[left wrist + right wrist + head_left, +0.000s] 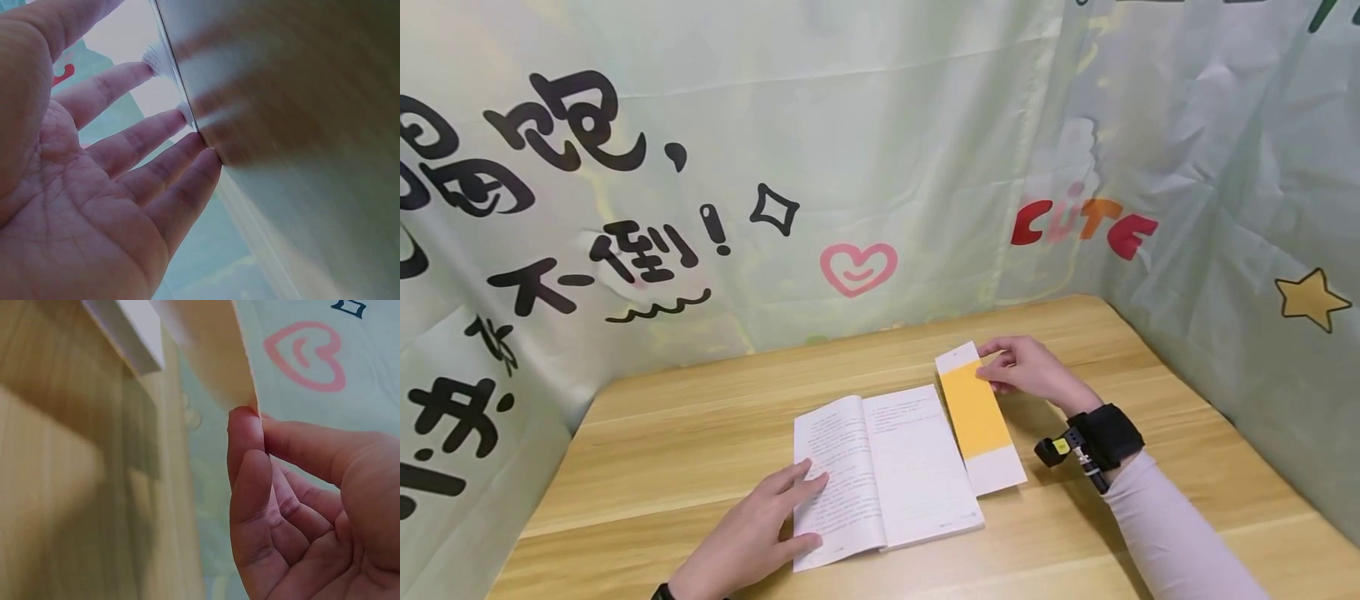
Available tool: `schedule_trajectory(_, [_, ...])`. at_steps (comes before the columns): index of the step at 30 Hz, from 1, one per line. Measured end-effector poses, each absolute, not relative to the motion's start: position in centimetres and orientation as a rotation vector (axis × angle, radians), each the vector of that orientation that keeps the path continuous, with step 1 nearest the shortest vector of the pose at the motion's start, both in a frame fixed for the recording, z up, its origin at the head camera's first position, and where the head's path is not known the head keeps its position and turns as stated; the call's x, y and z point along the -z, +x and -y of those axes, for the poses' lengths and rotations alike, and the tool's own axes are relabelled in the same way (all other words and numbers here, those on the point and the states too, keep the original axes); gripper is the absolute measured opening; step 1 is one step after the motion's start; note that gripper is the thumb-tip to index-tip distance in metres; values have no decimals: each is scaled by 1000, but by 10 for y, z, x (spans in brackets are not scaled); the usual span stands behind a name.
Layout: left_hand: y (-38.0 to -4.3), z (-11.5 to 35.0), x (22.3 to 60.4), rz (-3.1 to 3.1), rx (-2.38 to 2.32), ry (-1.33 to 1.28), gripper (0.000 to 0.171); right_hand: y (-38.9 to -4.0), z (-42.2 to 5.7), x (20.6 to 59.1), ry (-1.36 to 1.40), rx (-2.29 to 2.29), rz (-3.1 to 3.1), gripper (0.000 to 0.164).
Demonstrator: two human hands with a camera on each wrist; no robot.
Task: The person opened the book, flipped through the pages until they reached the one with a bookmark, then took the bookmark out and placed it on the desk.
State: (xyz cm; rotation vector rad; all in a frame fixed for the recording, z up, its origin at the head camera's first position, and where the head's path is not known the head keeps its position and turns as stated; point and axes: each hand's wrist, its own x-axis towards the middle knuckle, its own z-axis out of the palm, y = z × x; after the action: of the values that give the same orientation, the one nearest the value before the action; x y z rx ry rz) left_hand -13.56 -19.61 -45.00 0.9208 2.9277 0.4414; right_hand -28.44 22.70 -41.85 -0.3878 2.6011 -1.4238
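An open book (917, 467) with printed pages lies on the wooden table. My left hand (752, 529) rests at the left page, fingers spread and nearly straight. In the left wrist view, the fingertips of the left hand (112, 187) meet the edge of the book. Along the book's right side, a long card strip (977, 408) is raised and tilted, white at both ends with a wide yellow band. My right hand (1030, 371) pinches its outer edge between thumb and fingertips. The right wrist view shows that pinch at the pale card's (215, 356) rim.
A wooden tabletop (700, 442) stretches around the book. Behind it and at both sides hang pale green cloth sheets (887, 167) with black lettering, a pink heart and a yellow star. A black strap (1105, 437) with a small camera is on the right wrist.
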Motion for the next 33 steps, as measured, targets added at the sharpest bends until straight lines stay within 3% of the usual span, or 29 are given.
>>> schedule_trajectory(6, [-135,197,450,-2949,-473,963,67,-285,-240,424,-368,1331,-2641,39])
schedule_trajectory(15, [-136,196,450,-2902,-433,885,69,-289,-250,438,-363,1215,-2645,19])
schedule_trajectory(33, [-136,197,451,-2918,-428,907,69,-285,-253,447,-327,943,-2849,18])
